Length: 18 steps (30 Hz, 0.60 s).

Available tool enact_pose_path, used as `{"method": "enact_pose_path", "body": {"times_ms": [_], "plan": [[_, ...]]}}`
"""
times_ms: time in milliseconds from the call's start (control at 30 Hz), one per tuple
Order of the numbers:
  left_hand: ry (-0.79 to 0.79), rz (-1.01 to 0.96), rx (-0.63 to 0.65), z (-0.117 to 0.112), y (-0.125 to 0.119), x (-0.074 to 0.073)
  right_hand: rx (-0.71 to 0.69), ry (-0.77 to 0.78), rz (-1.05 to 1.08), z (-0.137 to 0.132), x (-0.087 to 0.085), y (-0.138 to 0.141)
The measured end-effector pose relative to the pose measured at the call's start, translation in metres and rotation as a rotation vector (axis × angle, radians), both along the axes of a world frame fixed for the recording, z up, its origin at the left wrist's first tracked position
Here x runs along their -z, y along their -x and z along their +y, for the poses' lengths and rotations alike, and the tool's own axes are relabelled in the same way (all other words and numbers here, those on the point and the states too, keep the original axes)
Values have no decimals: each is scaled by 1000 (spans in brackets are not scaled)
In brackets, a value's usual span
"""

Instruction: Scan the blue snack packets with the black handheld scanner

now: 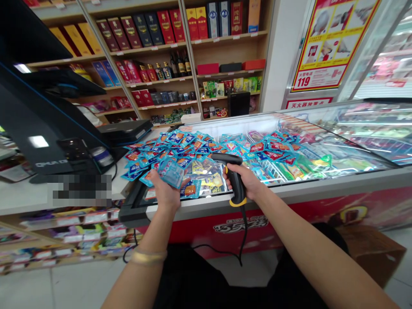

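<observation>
My left hand (165, 191) is closed around a light-blue snack packet (171, 172), its plain side up, over the left end of the freezer. A packet with a brown picture (190, 189) lies just right of that hand on the glass. My right hand (246, 180) grips the black and yellow barcode scanner (237, 182) by its handle, head pointing left, cord hanging down. Behind both hands, a heap of blue snack packets (175, 148) spreads over the freezer top. A smaller group of red and blue packets (277, 148) lies to the right.
The chest freezer (322, 186) has a glass top with goods beneath. At left stands a checkout terminal (28, 111) on a white counter (19, 199). Shelves of boxes and bottles (157, 66) rise behind. A brown box (370, 251) sits on the floor at right.
</observation>
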<state>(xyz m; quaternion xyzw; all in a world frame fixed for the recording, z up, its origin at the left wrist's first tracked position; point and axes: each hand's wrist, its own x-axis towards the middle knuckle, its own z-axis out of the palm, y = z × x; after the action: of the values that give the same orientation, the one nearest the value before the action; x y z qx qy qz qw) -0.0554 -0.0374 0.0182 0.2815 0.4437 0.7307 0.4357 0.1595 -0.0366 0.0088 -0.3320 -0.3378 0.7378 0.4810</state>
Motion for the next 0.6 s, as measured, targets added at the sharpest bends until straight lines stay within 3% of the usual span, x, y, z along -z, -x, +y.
{"method": "enact_pose_path", "body": {"times_ms": [133,300,600], "plan": [[-23,-104,125,-6,-2,-7,-16,-11,13,0,0,0],[82,-64,127,-2,-5,0,-27,-33,-11,0,1,0],[62,264,215,36,-28,9,-52,-98,-56,0,5,1]]}}
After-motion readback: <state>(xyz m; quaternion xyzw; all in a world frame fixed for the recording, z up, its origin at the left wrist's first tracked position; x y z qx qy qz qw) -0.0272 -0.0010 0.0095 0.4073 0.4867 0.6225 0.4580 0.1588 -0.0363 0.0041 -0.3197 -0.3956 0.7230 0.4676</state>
